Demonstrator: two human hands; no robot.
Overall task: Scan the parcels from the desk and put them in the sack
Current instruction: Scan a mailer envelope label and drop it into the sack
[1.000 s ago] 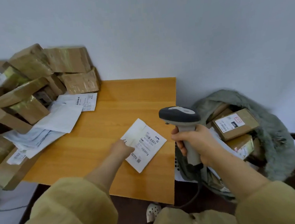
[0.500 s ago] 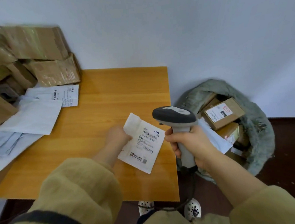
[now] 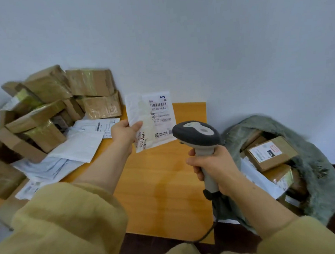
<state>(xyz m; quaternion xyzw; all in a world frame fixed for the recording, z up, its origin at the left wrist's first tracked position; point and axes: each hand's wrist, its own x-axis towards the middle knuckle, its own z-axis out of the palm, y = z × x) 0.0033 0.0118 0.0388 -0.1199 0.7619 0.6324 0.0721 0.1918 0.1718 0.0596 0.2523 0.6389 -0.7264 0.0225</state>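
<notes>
Left hand (image 3: 125, 130) pinches flat white label-faced mailer parcel (image 3: 151, 119) above wooden tabletop (image 3: 159, 187); right hand (image 3: 212, 166) clamped round grey handheld barcode scanner (image 3: 196, 133), near grey-green sack (image 3: 318, 167).

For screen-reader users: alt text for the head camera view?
A person's left hand holds a white mailer parcel up, label facing the camera, while the right hand grips a grey barcode scanner beside it. Below is a wooden desk with taped cardboard boxes and other mailers piled at its left; a grey-green sack of parcels sits at the right.
</notes>
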